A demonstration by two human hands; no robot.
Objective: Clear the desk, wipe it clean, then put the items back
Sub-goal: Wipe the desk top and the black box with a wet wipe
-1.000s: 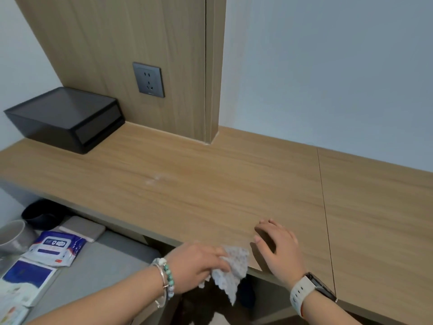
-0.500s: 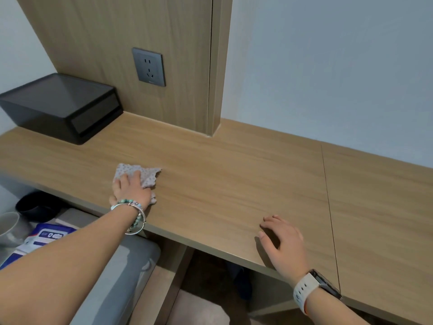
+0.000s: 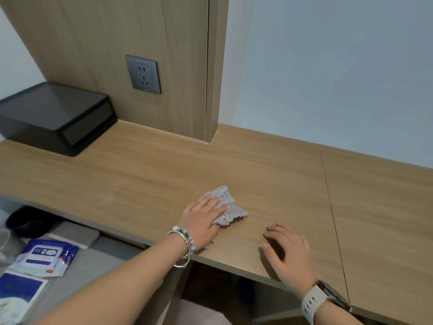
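Desk [image 3: 257,165] wiping looks to be the step in hand: the left hand [image 3: 201,221] lies flat, fingers straight, pressing a patterned cloth [image 3: 230,211] onto the wood near the front edge. The right hand [image 3: 288,252] rests close by, fingers loosely bent, holding nothing. Overlapping strokes with even pressure would serve best, reaching around the black drawer box [image 3: 54,116] at rear left, whose contents are hidden. Off the desk, a dark bowl [image 3: 25,221] and a clear cup [image 3: 5,245]; contents unclear.

Even, soft indoor light, moderately bright. Faint shadow under right hand [image 3: 289,252] on light wooden worktop [image 3: 145,170]. Wide-angle bowing at edges. Slight softness lower left.
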